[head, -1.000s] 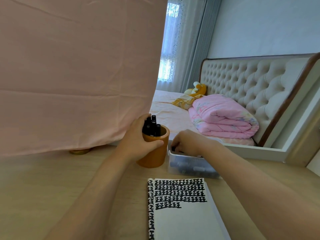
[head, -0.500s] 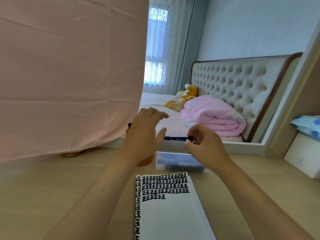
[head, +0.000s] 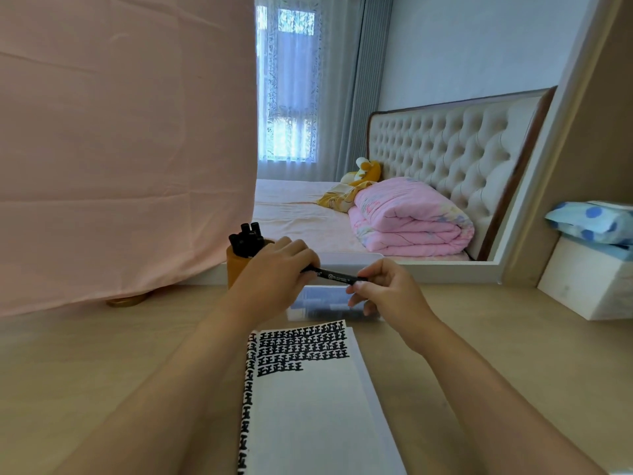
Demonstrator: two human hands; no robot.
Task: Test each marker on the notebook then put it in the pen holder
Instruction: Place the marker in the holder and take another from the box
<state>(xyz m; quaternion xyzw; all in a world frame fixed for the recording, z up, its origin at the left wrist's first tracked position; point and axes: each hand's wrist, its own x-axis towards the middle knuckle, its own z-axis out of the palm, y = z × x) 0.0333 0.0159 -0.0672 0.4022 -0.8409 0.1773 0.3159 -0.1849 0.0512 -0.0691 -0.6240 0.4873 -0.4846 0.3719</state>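
A black marker (head: 337, 276) lies level in the air between my two hands, above a clear plastic box (head: 329, 305) of markers. My left hand (head: 274, 279) grips its left end and my right hand (head: 387, 289) pinches its right end. An orange pen holder (head: 236, 265) with several black markers (head: 247, 240) stands behind my left hand, partly hidden by it. The open notebook (head: 308, 399) lies in front of me, with rows of black test marks across the top of its white page.
A pink cloth (head: 126, 149) hangs over the desk's back left, with a brass foot (head: 126, 299) under its hem. A large mirror (head: 394, 149) behind the desk reflects a bed. A white box (head: 589, 279) with a blue dotted packet (head: 592, 221) sits at right.
My right hand took a marker from the clear box and raised it. My left hand let go of the pen holder and closed on the marker's left end.
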